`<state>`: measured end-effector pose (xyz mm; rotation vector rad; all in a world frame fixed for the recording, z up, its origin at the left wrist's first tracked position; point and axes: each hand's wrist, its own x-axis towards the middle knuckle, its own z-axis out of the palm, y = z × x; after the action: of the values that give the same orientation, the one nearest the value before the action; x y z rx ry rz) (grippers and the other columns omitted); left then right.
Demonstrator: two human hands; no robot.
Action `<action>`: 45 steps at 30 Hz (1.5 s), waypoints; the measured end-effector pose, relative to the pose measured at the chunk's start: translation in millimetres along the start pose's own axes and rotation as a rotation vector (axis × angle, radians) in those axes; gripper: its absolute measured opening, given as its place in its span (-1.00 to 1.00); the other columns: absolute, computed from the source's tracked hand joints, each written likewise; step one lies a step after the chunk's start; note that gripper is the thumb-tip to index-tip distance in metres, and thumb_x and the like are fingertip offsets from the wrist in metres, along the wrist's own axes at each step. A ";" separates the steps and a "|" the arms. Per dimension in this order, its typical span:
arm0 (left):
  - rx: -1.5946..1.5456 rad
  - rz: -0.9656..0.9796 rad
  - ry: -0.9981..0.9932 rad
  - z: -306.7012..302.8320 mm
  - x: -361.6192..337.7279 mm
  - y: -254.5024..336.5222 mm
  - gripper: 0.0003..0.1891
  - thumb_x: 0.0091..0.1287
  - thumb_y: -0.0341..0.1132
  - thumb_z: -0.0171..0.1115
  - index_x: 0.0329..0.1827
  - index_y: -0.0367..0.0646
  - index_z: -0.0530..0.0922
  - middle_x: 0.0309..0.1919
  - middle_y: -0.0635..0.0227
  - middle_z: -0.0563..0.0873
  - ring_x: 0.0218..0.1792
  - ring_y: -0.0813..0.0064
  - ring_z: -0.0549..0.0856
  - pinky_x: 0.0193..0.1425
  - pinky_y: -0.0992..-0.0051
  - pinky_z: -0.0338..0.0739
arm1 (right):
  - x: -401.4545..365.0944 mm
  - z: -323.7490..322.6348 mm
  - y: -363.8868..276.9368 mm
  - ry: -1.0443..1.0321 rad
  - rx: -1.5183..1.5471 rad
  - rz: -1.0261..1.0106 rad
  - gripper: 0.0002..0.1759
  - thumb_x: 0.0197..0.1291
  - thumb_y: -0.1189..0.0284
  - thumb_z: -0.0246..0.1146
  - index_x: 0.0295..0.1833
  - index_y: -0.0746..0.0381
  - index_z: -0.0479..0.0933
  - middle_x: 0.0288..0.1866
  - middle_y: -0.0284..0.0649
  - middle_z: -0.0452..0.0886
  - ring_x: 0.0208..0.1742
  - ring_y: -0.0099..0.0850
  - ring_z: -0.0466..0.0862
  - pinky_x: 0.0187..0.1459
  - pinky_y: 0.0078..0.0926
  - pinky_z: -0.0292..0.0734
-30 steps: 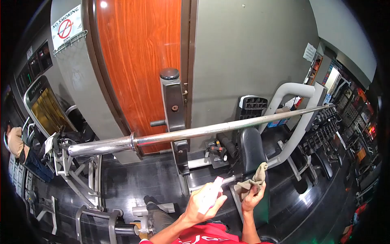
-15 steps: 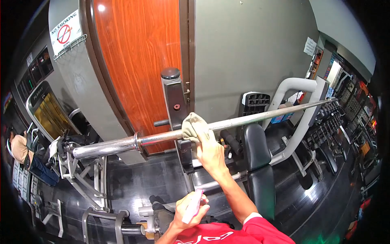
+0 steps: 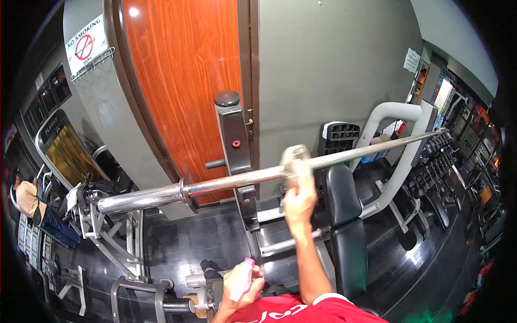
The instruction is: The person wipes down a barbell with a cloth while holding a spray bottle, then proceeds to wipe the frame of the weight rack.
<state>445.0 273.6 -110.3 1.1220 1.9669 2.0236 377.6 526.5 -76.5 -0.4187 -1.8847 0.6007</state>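
Cloth (image 3: 294, 158) in right grip (image 3: 299, 202) lies across the barbell (image 3: 237, 183).

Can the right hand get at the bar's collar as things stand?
Probably yes: the right hand holds the cloth at the bar, and nothing appears to lie across the bar's upper side between there and the collar.
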 end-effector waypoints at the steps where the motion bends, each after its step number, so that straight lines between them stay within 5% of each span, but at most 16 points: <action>1: -0.035 -0.052 0.022 0.2 -1.4 -0.5 -0.67 0.15 -0.55 0.39 -0.03 -0.34 0.55 -0.35 0.25 0.73 -0.41 0.50 0.76 -0.33 0.52 0.66 | -10.1 -0.6 -24.4 -0.174 0.091 0.089 -0.33 0.07 0.70 0.15 0.38 0.23 0.44 0.29 0.11 0.52 0.31 0.07 0.52 0.35 -0.21 0.42; 3: -0.001 -0.045 0.033 1.7 1.8 0.4 -0.73 0.14 -0.54 0.40 -0.10 -0.31 0.56 -0.38 0.28 0.74 -0.42 0.49 0.76 -0.34 0.52 0.66 | -21.2 2.1 -38.2 -0.466 0.134 0.031 -0.30 0.06 0.66 0.20 0.40 0.09 0.44 0.24 0.09 0.53 0.23 0.07 0.57 0.23 -0.18 0.53; 5: 0.088 0.046 -0.002 -0.1 4.2 -1.8 -0.74 0.14 -0.53 0.40 -0.12 -0.31 0.57 -0.37 0.26 0.75 -0.42 0.48 0.76 -0.33 0.52 0.65 | -15.0 -4.9 -22.5 -0.456 -0.044 -0.140 -0.29 0.04 0.63 0.22 0.37 -0.05 0.48 0.05 -0.06 0.61 -0.13 -0.06 0.71 -0.14 -0.24 0.69; 8: -0.034 -0.065 0.006 -1.3 -2.5 1.0 -0.74 0.14 -0.53 0.39 -0.12 -0.32 0.57 -0.37 0.27 0.75 -0.40 0.48 0.77 -0.33 0.51 0.66 | 9.3 -32.2 13.5 -0.258 -0.159 -0.192 -0.33 0.05 0.64 0.19 0.31 -0.12 0.53 -0.10 -0.09 0.62 -0.28 -0.10 0.69 -0.27 -0.23 0.68; 13: -0.006 -0.093 0.008 -4.7 -19.3 -8.1 -0.73 0.14 -0.54 0.39 -0.11 -0.34 0.56 -0.36 0.22 0.74 -0.38 0.46 0.77 -0.30 0.50 0.67 | 52.2 -56.3 115.7 0.261 -0.016 0.162 -0.51 0.38 0.59 0.10 0.42 0.30 0.38 0.36 0.06 0.51 0.40 -0.11 0.50 0.38 -0.30 0.37; 16: -0.079 -0.148 0.045 -2.7 -28.6 -14.0 -0.73 0.14 -0.55 0.37 -0.11 -0.36 0.55 -0.36 0.19 0.74 -0.38 0.46 0.77 -0.28 0.50 0.68 | 49.4 -45.0 91.0 0.249 -0.025 0.079 -0.51 0.35 0.57 0.14 0.39 0.29 0.41 0.37 0.05 0.48 0.43 -0.01 0.42 0.44 -0.21 0.30; 19: -0.048 -0.108 -0.065 -2.4 -28.6 -19.8 -0.68 0.22 -0.66 0.20 0.02 -0.29 0.43 -0.27 0.14 0.66 -0.42 0.46 0.70 -0.34 0.45 0.64 | 13.1 -21.9 41.3 -0.001 0.064 -0.007 -0.23 -0.01 0.75 0.08 0.43 0.22 0.38 0.39 0.01 0.47 0.44 -0.03 0.41 0.46 -0.19 0.27; 22: 0.018 -0.136 -0.115 1.6 -21.0 -18.3 -0.68 0.19 -0.68 0.20 0.01 -0.31 0.43 -0.28 0.13 0.66 -0.41 0.47 0.70 -0.34 0.46 0.64 | -21.2 3.5 -1.0 -0.269 0.106 -0.107 -0.18 0.01 0.62 0.21 0.45 -0.18 0.39 0.00 0.00 0.59 -0.28 0.00 0.70 -0.27 -0.14 0.69; 25: 0.019 -0.054 -0.144 4.3 -11.3 -15.0 -0.67 0.18 -0.69 0.20 0.01 -0.32 0.44 -0.28 0.12 0.66 -0.42 0.47 0.71 -0.35 0.47 0.64 | -2.7 -20.0 -9.0 -0.419 -0.070 -0.210 -0.30 0.11 0.55 0.21 0.39 -0.21 0.44 -0.14 -0.15 0.60 -0.35 -0.13 0.69 -0.37 -0.24 0.67; 28: 0.017 -0.037 -0.110 5.9 -9.7 -10.4 -0.68 0.19 -0.68 0.19 0.00 -0.32 0.43 -0.27 0.10 0.66 -0.43 0.47 0.71 -0.36 0.47 0.64 | 13.1 -30.8 47.9 -0.105 -0.151 -0.251 -0.36 0.11 0.54 0.23 0.35 -0.11 0.48 -0.21 -0.21 0.59 -0.35 -0.19 0.67 -0.42 -0.30 0.65; 32: -0.043 -0.053 -0.025 2.8 -17.8 -15.5 -0.71 0.21 -0.67 0.18 -0.01 -0.32 0.43 -0.28 0.10 0.65 -0.44 0.47 0.70 -0.37 0.47 0.64 | 50.1 -58.3 102.9 0.237 -0.004 0.116 -0.49 0.35 0.60 0.08 0.42 0.23 0.40 0.41 0.02 0.45 0.39 -0.06 0.49 0.35 -0.22 0.42; 33: -0.041 -0.055 -0.019 1.3 -21.3 -17.2 -0.71 0.21 -0.67 0.18 -0.01 -0.32 0.43 -0.28 0.10 0.65 -0.44 0.47 0.70 -0.37 0.47 0.64 | 53.2 -61.1 106.4 0.253 0.099 0.314 -0.48 0.36 0.62 0.07 0.43 0.23 0.38 0.40 0.04 0.46 0.41 -0.06 0.46 0.39 -0.23 0.37; 38: -0.042 -0.139 0.067 -5.9 -32.3 -29.9 -0.73 0.22 -0.65 0.17 -0.02 -0.33 0.43 -0.29 0.13 0.64 -0.46 0.47 0.69 -0.38 0.47 0.64 | 22.2 -18.6 40.9 0.130 0.083 0.103 -0.38 0.17 0.70 0.14 0.41 0.30 0.39 0.44 0.07 0.41 0.47 -0.02 0.38 0.52 -0.21 0.17; 41: 0.002 -0.137 0.045 0.3 -17.1 -13.4 -0.74 0.24 -0.64 0.18 -0.02 -0.35 0.42 -0.27 0.11 0.63 -0.46 0.46 0.69 -0.41 0.48 0.63 | -22.1 9.4 -15.6 -0.221 0.120 -0.083 -0.19 0.04 0.63 0.20 0.48 -0.03 0.33 0.22 0.12 0.52 -0.02 0.06 0.68 -0.08 -0.13 0.70; 42: -0.016 -0.152 0.062 2.9 -16.1 -14.6 -0.74 0.25 -0.63 0.19 -0.02 -0.35 0.42 -0.27 0.11 0.63 -0.46 0.46 0.70 -0.41 0.48 0.63 | -28.2 8.6 -27.1 -0.436 0.098 -0.067 -0.22 0.08 0.55 0.22 0.46 -0.20 0.35 0.10 0.08 0.56 -0.23 0.06 0.70 -0.23 -0.12 0.70; 45: 0.031 -0.126 0.043 1.9 -13.6 -19.7 -0.73 0.27 -0.59 0.23 0.00 -0.35 0.41 -0.27 0.09 0.62 -0.46 0.45 0.70 -0.42 0.49 0.62 | -7.6 -13.9 -31.2 -0.443 0.011 -0.094 -0.33 0.10 0.46 0.23 0.38 -0.23 0.43 -0.13 -0.10 0.56 -0.37 -0.06 0.68 -0.33 -0.16 0.67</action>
<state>447.9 270.9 -134.0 0.9417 2.0405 1.9754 393.0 500.0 -59.6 -0.1964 -2.3052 0.6806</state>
